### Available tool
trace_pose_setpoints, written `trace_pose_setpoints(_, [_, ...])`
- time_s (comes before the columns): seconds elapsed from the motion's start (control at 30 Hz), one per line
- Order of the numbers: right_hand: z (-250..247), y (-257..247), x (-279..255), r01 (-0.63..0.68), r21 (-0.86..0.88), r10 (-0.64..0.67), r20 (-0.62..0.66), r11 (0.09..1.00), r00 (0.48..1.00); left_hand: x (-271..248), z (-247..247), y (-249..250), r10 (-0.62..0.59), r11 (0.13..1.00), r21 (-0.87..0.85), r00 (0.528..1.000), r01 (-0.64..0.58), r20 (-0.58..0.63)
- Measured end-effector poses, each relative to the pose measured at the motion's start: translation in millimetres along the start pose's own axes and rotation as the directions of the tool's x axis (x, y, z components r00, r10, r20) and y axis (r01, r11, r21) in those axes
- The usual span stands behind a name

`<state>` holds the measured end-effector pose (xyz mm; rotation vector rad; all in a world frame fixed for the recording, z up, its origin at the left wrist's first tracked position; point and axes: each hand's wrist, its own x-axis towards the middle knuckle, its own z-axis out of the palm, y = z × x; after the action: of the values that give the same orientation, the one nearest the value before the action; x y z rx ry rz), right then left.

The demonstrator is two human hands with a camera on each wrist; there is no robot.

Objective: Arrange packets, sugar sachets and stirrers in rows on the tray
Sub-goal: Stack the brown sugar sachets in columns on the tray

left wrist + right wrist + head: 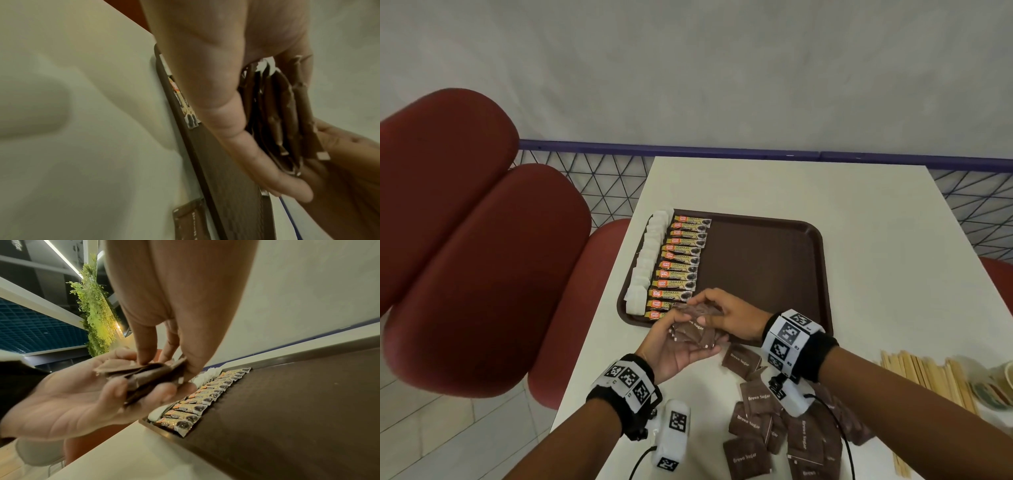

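A stack of brown sugar sachets (693, 329) lies in my upturned left hand (678, 346), just over the near left corner of the brown tray (767, 260). The fingers of my right hand (717, 313) come down from above and pinch the top of that stack (144, 374). In the left wrist view the sachets (283, 113) stand edge-on between both hands. On the tray's left side run a row of white packets (649, 260) and a row of yellow granule packets (681, 263). Wooden stirrers (924, 380) lie on the table at the right.
More loose brown sugar sachets (767, 421) are scattered on the white table (791, 185) near me. A paper cup (1000, 383) lies at the far right edge. Red padded seats (482, 240) stand left of the table, and a blue mesh railing (592, 178) runs behind it.
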<state>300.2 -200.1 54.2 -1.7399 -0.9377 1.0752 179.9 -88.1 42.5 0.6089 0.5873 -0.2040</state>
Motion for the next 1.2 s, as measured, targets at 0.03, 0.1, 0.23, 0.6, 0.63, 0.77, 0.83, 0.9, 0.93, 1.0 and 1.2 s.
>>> trace_pose_setpoints(0.03, [-1.1,-0.2,0.9,0.018,0.006,-0.018,-0.014,1.000,1.000,0.8,1.8,1.8,0.008,1.000,-0.007,1.000,-0.008,-0.004])
trace_pose_setpoints(0.1, [-1.3,0.2,2.5,0.048,0.004,-0.047,-0.062,0.999,0.997,2.7,6.7,5.1,0.035,0.999,-0.018,0.999,-0.035,-0.014])
trace_pose_setpoints(0.23, [1.5,4.7,1.8,0.098,0.129,-0.085,-0.105,0.987,0.991,4.6,12.0,3.7,0.090,0.995,-0.039,0.995,-0.092,-0.044])
trace_pose_setpoints(0.6, [-8.4,13.7,-5.7,0.087,0.231,-0.021,-0.273,0.969,0.962,7.7,9.3,9.7,0.159,0.985,-0.050,0.978,-0.167,-0.133])
trace_pose_setpoints(0.63, [-8.9,13.5,-7.0,0.052,0.210,0.000,-0.240,0.976,0.971,7.5,7.9,10.4,0.165,0.985,-0.038,0.977,-0.171,-0.137])
trace_pose_setpoints(0.77, [-8.0,15.5,-4.1,-0.009,0.220,0.048,-0.175,0.976,0.983,6.5,7.0,11.2,0.162,0.986,-0.012,0.979,-0.164,-0.122])
trace_pose_setpoints(0.83, [-8.9,15.3,0.7,-0.006,0.283,0.061,-0.186,0.959,0.981,7.5,5.5,12.8,0.166,0.986,-0.009,0.979,-0.169,-0.122])
trace_pose_setpoints(0.9, [-12.0,14.2,3.8,-0.012,0.331,0.081,-0.195,0.943,0.977,9.3,2.8,14.8,0.168,0.985,-0.012,0.979,-0.171,-0.119])
trace_pose_setpoints(0.93, [-14.7,14.0,6.1,-0.022,0.349,0.095,-0.195,0.937,0.976,10.4,1.1,16.2,0.170,0.985,-0.013,0.979,-0.172,-0.116])
trace_pose_setpoints(1.0, [-20.5,12.9,10.7,-0.036,0.364,0.113,-0.193,0.931,0.975,13.4,-2.1,19.4,0.172,0.985,-0.014,0.979,-0.175,-0.110])
trace_pose_setpoints(1.2, [-45.2,14.5,25.5,-0.069,0.287,0.168,-0.339,0.955,0.926,27.3,-7.6,33.9,0.202,0.978,-0.031,0.970,-0.207,-0.133])
